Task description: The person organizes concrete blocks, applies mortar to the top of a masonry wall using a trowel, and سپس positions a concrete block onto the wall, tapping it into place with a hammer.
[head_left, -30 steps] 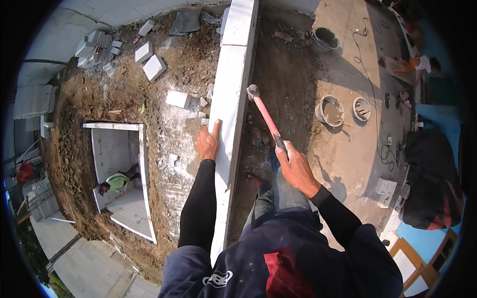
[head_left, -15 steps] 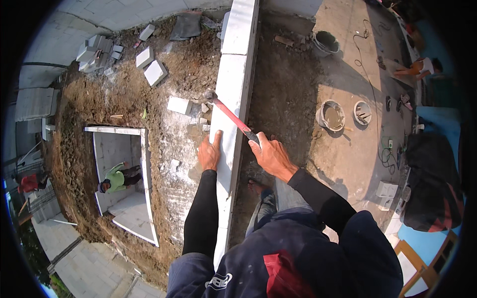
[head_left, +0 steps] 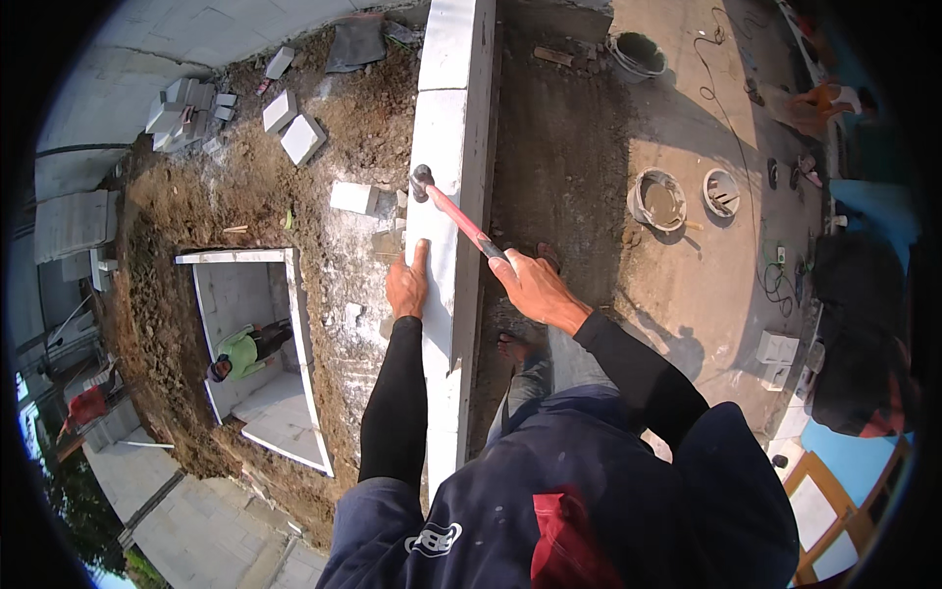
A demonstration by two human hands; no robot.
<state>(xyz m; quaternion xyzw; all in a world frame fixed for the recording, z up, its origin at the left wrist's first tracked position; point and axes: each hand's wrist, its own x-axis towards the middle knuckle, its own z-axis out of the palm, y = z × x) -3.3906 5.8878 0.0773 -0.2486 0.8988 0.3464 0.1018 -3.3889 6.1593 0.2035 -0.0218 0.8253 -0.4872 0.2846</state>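
Note:
A long row of white blocks forms a low wall running away from me. My left hand clasps its left edge, thumb lying on the top face and fingers over the side, where their tips are hidden. In my right hand is a mallet with a red handle and black grip. Its dark head is at the left edge of the wall top, farther along than my left hand; whether it touches the block I cannot tell.
Left of the wall, loose white blocks lie on soil, and a person in green is inside a block-lined pit. To the right are a bucket of grey mix, a bucket with tools, another bucket and a cable.
The mallet's head has shifted slightly over the wall's left edge and looks sharper now. My left hand keeps its hold. The whole view has shifted a little, and the person in the pit has turned.

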